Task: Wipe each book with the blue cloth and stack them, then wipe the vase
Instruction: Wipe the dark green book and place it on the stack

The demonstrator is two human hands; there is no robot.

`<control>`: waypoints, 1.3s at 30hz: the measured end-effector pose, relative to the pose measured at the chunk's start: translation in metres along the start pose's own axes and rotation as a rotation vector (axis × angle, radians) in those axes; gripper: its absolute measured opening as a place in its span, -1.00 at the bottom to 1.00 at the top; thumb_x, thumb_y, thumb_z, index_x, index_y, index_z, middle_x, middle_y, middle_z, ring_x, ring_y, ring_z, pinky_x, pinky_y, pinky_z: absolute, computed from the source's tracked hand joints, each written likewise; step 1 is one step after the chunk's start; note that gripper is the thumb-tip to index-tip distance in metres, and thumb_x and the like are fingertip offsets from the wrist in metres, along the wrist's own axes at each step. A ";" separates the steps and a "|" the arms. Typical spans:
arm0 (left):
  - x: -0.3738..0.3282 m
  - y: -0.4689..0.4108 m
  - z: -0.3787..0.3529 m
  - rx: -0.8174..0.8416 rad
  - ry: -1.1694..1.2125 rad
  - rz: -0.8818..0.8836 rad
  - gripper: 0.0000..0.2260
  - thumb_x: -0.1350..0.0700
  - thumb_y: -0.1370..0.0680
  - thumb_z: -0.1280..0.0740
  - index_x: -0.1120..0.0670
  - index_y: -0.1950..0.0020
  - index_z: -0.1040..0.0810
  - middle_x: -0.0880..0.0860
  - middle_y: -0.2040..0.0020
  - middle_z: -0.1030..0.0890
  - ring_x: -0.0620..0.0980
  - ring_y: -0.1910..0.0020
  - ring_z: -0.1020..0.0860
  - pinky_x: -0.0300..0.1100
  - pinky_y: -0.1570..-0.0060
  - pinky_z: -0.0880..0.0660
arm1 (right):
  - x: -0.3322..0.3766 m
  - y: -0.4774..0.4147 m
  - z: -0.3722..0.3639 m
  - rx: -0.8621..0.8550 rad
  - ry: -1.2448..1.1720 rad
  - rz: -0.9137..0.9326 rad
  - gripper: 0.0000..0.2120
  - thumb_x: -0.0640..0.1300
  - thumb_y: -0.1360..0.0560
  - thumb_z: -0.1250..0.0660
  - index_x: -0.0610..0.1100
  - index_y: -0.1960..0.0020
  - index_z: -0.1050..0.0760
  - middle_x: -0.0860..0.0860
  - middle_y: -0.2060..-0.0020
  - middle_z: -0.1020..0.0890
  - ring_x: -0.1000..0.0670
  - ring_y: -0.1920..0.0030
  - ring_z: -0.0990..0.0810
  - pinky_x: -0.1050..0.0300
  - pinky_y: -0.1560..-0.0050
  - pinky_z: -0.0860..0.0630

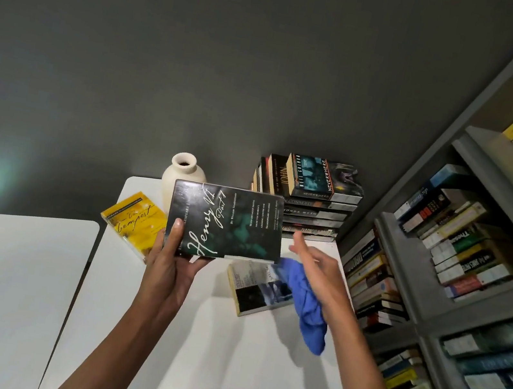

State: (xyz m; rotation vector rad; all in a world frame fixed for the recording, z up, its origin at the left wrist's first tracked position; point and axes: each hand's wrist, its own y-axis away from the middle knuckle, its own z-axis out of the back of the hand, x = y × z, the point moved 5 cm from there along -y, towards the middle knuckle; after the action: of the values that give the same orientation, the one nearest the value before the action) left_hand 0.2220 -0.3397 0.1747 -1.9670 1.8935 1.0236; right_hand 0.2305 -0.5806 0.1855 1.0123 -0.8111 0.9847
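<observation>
Left grip [169,268] pinches the Henry VI paperback [226,223] at its near-left corner, thumb on the cover, raised over the surface [221,358]; it looks light, bendy and slick-covered, so holding along the spine should steady wiping; behind its left end stands the vase [179,178], likely fragile; right grip [317,269] clutches the soft blue cloth [308,305] just beside the book's right edge; 1 stack [313,210] sits behind.

We see a black-and-green book [226,221], yellow book [135,223], blue cloth [307,299], cream vase [179,178], white worktop [204,355].
</observation>
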 end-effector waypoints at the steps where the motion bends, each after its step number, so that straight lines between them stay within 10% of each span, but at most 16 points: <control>1: 0.003 -0.003 -0.005 0.007 0.005 0.009 -0.64 0.10 -0.64 -0.19 0.09 -0.44 -0.39 0.04 -0.24 -0.62 -0.01 -0.17 -0.62 0.06 -0.01 -0.62 | -0.003 0.000 -0.004 0.130 -0.051 -0.013 -0.42 0.40 -0.34 -0.30 -0.05 -0.07 -0.64 0.16 -0.02 -0.66 0.19 -0.06 -0.58 0.31 -0.11 -0.41; 4: 0.016 -0.012 -0.021 0.067 -0.041 0.025 -0.66 0.11 -0.64 -0.19 0.06 -0.42 -0.40 0.02 -0.23 -0.62 0.00 -0.19 -0.61 0.05 0.01 -0.63 | -0.006 0.000 -0.010 0.262 -0.197 0.018 -0.69 0.10 -0.46 -0.39 -0.12 -0.02 -0.64 0.06 0.04 -0.70 0.11 -0.03 -0.63 0.28 -0.11 -0.48; 11: 0.051 -0.038 -0.049 0.133 -0.551 0.048 -0.89 0.14 -0.61 -0.29 0.03 -0.08 -0.37 0.00 0.03 -0.66 -0.12 0.09 -0.63 -0.06 0.07 -0.59 | -0.014 -0.038 0.038 -0.010 -0.346 0.025 -0.90 -0.17 -0.50 -0.39 -0.20 0.04 -0.61 -0.21 0.03 -0.68 -0.06 0.05 -0.64 0.01 -0.15 -0.51; 16: 0.073 -0.073 -0.086 0.171 -0.803 0.012 -0.72 0.20 -0.57 -0.36 0.20 -0.25 -0.44 0.12 -0.11 -0.51 -0.03 0.11 -0.59 -0.25 0.18 -0.57 | -0.010 -0.085 0.084 -0.139 -0.257 0.021 -0.75 -0.06 -0.46 -0.45 -0.22 -0.02 -0.56 -0.23 0.01 -0.66 -0.13 0.00 -0.64 -0.09 -0.17 -0.53; 23: 0.090 -0.123 -0.158 0.212 -0.918 -0.092 -0.72 0.25 -0.55 -0.38 0.29 -0.24 -0.51 0.01 0.21 -0.52 -0.09 0.28 -0.53 -0.33 0.26 -0.55 | 0.026 -0.149 0.134 -0.270 -0.136 0.124 -0.67 -0.03 -0.44 -0.47 -0.15 -0.11 -0.51 -0.15 -0.02 -0.63 -0.10 -0.05 -0.62 0.00 -0.16 -0.54; 28: 0.101 -0.155 -0.182 0.132 -1.021 -0.154 -0.64 0.19 -0.55 -0.41 0.25 -0.31 -0.51 0.13 -0.02 -0.60 0.04 0.06 -0.59 -0.10 -0.01 -0.59 | 0.035 -0.180 0.149 -0.213 -0.126 0.123 -0.72 -0.16 -0.46 -0.45 -0.17 -0.12 -0.50 -0.05 0.12 -0.61 0.03 0.10 -0.58 0.43 0.15 -0.49; 33: 0.106 -0.165 -0.187 0.090 -1.145 -0.215 -0.57 0.16 -0.57 -0.37 0.24 -0.41 -0.42 0.11 -0.11 -0.57 -0.02 0.02 -0.56 -0.33 0.10 -0.53 | 0.021 -0.196 0.146 -0.101 -0.036 0.104 -0.71 -0.29 -0.39 -0.49 -0.22 -0.10 -0.58 -0.07 0.11 -0.66 -0.01 0.06 -0.61 0.06 -0.13 -0.54; 39: 0.108 -0.168 -0.174 0.074 -1.322 -0.329 -0.53 0.05 -0.56 -0.40 0.19 -0.41 -0.44 0.10 -0.03 -0.60 0.05 -0.04 -0.58 -0.05 -0.21 -0.50 | 0.012 -0.202 0.147 -0.131 0.324 0.144 -0.67 -0.13 -0.41 -0.49 -0.07 -0.16 -0.58 -0.04 0.10 -0.46 -0.04 0.02 -0.54 0.11 -0.07 -0.44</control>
State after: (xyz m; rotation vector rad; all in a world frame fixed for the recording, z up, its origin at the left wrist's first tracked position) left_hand 0.4284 -0.5057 0.1854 -0.9475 0.8069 1.5127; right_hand 0.4086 -0.7565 0.1831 0.6663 -0.6738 1.1678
